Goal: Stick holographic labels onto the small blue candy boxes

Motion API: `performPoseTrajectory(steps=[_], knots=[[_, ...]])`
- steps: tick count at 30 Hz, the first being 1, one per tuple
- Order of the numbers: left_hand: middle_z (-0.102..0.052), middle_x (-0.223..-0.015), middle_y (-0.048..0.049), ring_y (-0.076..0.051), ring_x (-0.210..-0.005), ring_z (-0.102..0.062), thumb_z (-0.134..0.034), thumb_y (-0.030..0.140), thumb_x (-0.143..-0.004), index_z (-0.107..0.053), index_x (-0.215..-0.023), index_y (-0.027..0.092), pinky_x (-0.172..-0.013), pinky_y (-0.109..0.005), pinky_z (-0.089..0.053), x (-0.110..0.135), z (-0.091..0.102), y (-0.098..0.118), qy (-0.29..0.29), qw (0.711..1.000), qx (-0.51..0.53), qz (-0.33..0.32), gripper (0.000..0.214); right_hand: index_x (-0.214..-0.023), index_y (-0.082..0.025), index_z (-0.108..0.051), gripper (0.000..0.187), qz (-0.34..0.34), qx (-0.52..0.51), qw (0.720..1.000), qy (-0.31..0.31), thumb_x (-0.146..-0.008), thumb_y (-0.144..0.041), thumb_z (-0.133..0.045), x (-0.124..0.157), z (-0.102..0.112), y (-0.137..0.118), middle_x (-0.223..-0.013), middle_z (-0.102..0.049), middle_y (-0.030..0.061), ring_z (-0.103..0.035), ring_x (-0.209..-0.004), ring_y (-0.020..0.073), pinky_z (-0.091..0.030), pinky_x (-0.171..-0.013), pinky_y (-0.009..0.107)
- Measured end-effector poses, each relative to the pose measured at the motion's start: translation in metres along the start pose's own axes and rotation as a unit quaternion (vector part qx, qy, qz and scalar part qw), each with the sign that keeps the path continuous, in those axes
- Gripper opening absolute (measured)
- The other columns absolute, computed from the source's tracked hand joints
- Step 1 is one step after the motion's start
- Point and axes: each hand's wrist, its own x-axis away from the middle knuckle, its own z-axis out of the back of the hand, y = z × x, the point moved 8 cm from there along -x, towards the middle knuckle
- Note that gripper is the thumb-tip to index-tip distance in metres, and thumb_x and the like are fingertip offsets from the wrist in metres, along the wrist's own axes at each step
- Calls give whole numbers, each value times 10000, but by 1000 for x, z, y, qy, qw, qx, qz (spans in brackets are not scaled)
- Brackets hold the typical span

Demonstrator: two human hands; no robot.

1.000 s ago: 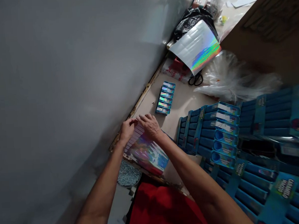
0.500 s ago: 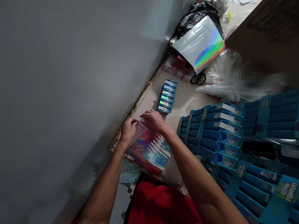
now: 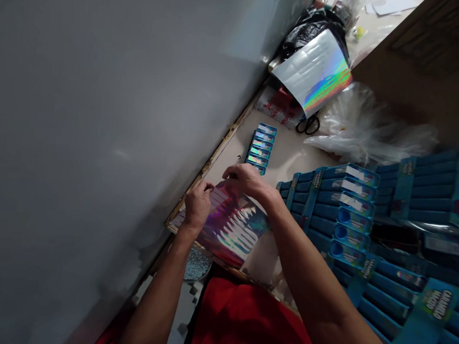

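A holographic sticker sheet (image 3: 232,225) cut into narrow strips lies on the beige table (image 3: 286,156) in front of me. My left hand (image 3: 196,204) rests on the sheet's far left part with its fingers pinched at the top edge. My right hand (image 3: 249,180) is curled over the sheet's far edge, fingertips pressed down close to the left hand's. What the fingertips pinch is too small to make out. A short row of small blue boxes with shiny labels (image 3: 261,149) lies just beyond my hands.
Stacks of blue boxes (image 3: 331,207) fill the right side. A second holographic sheet (image 3: 314,72), black scissors (image 3: 309,125), a clear plastic bag (image 3: 361,129) and a black bag (image 3: 310,29) lie farther back. A grey wall (image 3: 96,122) borders the left. Red cloth (image 3: 248,320) covers my lap.
Both hands have stayed at the sheet's far edge, with the fingertips drawing closer together. The sheet now reflects darker red and blue. The camera has shifted a little.
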Motion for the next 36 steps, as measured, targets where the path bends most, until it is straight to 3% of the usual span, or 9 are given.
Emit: performPoseTrajectory(steps=[9, 18, 24, 28, 30, 32, 34, 36], knots=[[-733, -908, -66, -238, -894, -663, -586, 150, -957, -684, -919, 192, -880, -359, -455, 2, 7, 24, 23, 992, -87, -89, 113, -894, -221, -804, 68, 41, -8, 999, 21, -880, -245, -742, 1, 11, 0, -832, -695, 18, -596, -742, 134, -348, -648, 243], [-735, -929, -74, -245, -921, -664, -563, 165, -983, -673, -947, 196, -934, -382, -459, 5, 3, 31, 46, 991, -79, -99, 120, -858, -200, -778, 83, 31, 18, 999, -21, -865, -248, -710, 6, 16, -7, -805, -718, 12, -577, -700, 128, -310, -617, 248], [-774, -946, -72, -231, -907, -698, -650, 239, -956, -731, -1006, 191, -943, -374, -477, 5, 0, 32, 48, 996, -18, -68, 107, -845, -189, -769, 168, -3, 67, 996, -63, -909, -313, -676, 7, 22, -6, -740, -723, 27, -569, -666, 141, -285, -601, 268], [-788, -897, -51, -199, -832, -713, -713, 251, -893, -778, -912, 189, -813, -296, -526, -3, -10, 16, -9, 994, 103, 36, 93, -822, -195, -769, 177, -54, 41, 995, -69, -905, -322, -679, 7, 22, 12, -716, -713, 17, -561, -647, 145, -311, -590, 265], [-795, -885, -49, -197, -818, -719, -713, 239, -867, -794, -900, 175, -785, -285, -535, -11, -18, 6, -50, 984, 149, 87, 108, -863, -201, -782, 172, -69, 30, 997, -36, -926, -287, -647, 7, 20, 18, -773, -733, 26, -591, -700, 163, -356, -624, 269], [-800, -882, -56, -206, -823, -723, -706, 229, -849, -806, -905, 164, -789, -293, -541, -18, -23, -3, -66, 977, 167, 117, 132, -965, -205, -795, 174, -67, 56, 995, 43, -935, -257, -632, 8, 22, 17, -916, -761, 58, -621, -832, 207, -410, -720, 299], [-805, -901, -63, -213, -840, -725, -695, 229, -843, -813, -931, 162, -805, -305, -547, -24, -26, -9, -63, 974, 174, 129, 162, -1115, -216, -781, 227, -36, 103, 985, 131, -944, -255, -637, 13, 24, 6, -1091, -756, 91, -602, -997, 263, -421, -854, 360], [-807, -919, -67, -218, -854, -728, -689, 234, -842, -816, -945, 161, -821, -315, -550, -27, -29, -13, -63, 973, 179, 132, 178, -1255, -236, -730, 306, 20, 145, 973, 178, -972, -276, -621, 19, 20, -10, -1223, -727, 101, -551, -1106, 297, -386, -948, 414]])
